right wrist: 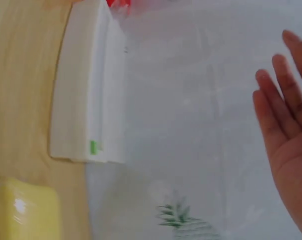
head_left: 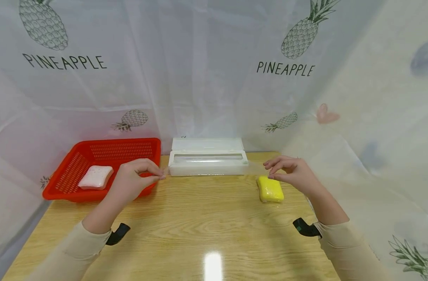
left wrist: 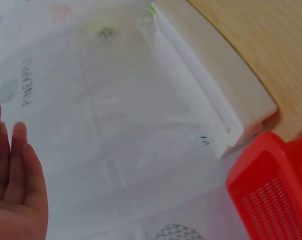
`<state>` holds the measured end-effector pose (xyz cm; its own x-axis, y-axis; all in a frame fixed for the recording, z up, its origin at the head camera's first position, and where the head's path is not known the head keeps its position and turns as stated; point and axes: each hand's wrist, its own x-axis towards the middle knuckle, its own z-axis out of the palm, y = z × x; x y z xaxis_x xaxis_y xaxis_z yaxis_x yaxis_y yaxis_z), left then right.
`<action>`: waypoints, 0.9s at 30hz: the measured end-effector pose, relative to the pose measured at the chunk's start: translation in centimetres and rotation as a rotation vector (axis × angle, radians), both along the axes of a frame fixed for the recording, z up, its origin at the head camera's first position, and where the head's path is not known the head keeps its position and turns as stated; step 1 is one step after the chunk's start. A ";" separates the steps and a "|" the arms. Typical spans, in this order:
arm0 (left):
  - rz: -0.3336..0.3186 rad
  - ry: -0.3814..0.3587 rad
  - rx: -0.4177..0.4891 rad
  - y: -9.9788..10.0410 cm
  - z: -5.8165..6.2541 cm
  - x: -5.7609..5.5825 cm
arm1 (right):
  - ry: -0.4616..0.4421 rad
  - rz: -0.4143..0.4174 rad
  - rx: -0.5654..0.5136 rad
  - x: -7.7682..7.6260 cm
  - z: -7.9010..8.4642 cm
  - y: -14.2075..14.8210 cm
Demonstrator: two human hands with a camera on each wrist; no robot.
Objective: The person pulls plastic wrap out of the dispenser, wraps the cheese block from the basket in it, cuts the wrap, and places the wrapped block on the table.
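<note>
A white cling film dispenser box [head_left: 208,170] stands at the back of the table with its lid up and a roll of film [head_left: 210,159] inside. Clear cling film [head_left: 257,168] reaches past both ends of the box toward the hands. My left hand [head_left: 134,177], beside the red basket, pinches the film's left edge between thumb and fingertips. On the other side my right hand [head_left: 293,173] pinches the right edge, just above a yellow block [head_left: 271,190] with a shiny, film-like surface. The film is too transparent to trace fully; the wrist views show little of it.
A red plastic basket [head_left: 105,197] sits at the left with a pale pinkish-white block [head_left: 96,176] inside. Behind the wooden table [head_left: 200,218] hangs a pineapple-printed curtain [head_left: 207,78], which also closes off the sides.
</note>
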<state>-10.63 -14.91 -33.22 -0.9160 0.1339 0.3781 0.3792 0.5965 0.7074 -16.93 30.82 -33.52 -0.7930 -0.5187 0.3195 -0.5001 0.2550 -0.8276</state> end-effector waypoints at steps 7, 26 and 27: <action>-0.212 -0.039 -0.016 -1.1 -2.8 1.0 | -0.230 0.171 -0.230 1.5 -5.0 0.9; -0.501 -0.423 0.078 -1.6 -13.6 3.0 | -0.578 0.263 -0.281 4.3 -16.5 1.3; -0.505 -0.439 0.092 -1.6 -14.2 3.0 | -0.592 0.262 -0.274 4.3 -17.0 1.3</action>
<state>-7.62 -16.51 -47.39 -0.8207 0.5712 0.0153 0.2615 0.3515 0.8989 -12.61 32.10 -50.49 -0.7337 -0.6792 0.0193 0.0381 -0.0694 -0.9969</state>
